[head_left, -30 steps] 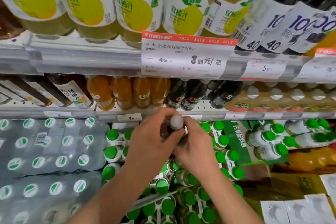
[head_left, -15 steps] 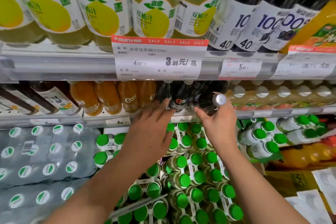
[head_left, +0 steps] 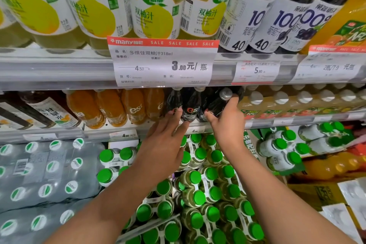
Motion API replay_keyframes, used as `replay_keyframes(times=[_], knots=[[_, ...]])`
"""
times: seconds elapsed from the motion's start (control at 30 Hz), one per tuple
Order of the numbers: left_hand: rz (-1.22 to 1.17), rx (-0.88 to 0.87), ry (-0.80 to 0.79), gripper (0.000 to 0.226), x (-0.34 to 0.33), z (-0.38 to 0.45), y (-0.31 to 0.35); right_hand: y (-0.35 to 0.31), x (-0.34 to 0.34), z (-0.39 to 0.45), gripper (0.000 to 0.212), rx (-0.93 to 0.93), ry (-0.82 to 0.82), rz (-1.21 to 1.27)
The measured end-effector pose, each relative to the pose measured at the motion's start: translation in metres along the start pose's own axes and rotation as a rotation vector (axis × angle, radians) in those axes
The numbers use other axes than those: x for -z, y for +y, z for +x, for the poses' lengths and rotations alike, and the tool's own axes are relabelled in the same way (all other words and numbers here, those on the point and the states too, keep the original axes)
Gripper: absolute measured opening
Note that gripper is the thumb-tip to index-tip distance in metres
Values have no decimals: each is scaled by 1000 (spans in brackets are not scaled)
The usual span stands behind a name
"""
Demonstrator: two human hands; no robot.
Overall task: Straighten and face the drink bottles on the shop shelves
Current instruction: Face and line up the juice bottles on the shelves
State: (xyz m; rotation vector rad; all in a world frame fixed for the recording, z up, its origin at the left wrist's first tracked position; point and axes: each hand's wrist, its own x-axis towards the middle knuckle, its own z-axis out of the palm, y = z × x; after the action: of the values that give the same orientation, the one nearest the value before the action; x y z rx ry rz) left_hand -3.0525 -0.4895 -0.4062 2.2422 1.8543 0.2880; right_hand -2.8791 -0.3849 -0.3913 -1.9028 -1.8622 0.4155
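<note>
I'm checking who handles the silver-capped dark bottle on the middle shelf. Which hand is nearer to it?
Right. The right hand grips the silver-capped dark bottle itself. The left hand is off to its left, fingertips touching the neighbouring dark est bottles.

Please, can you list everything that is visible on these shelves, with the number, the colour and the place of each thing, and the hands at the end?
pomelo juice bottles: at least five, yellow-green, top shelf left.
grape juice bottles: three, dark with white labels, top shelf right.
sale tag: one, white with red band, top shelf rail.
orange drink bottles: about four, orange, middle shelf left.
dark est bottles: about four, black, middle shelf centre.
green-capped bottles: many, in ring packs, bottom centre.
water packs: two, clear wrap, bottom left.
left hand: fingers straight, touching the dark bottles.
right hand: grips the tilted silver-capped dark bottle.
</note>
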Motion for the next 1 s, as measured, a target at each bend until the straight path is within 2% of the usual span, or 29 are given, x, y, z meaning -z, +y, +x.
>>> replay_keyframes(times=[0.27, 0.47, 0.73, 0.87, 1.0], knots=[[-32, -36, 47, 62, 14, -3, 2, -7, -1, 6, 63, 42, -12, -156], [-76, -115, 150, 51, 46, -23, 16, -16, 1, 13, 53, 23, -75, -307], [-48, -114, 334, 44, 115, -42, 31, -17, 21, -4, 44, -12, -149, -77], [34, -84, 467, 43, 141, -50, 36, -25, 43, -27, 63, 2, -195, -32], [222, 56, 356, 60, 151, -47, 30, -35, 69, -44, 56, 20, -321, -27]])
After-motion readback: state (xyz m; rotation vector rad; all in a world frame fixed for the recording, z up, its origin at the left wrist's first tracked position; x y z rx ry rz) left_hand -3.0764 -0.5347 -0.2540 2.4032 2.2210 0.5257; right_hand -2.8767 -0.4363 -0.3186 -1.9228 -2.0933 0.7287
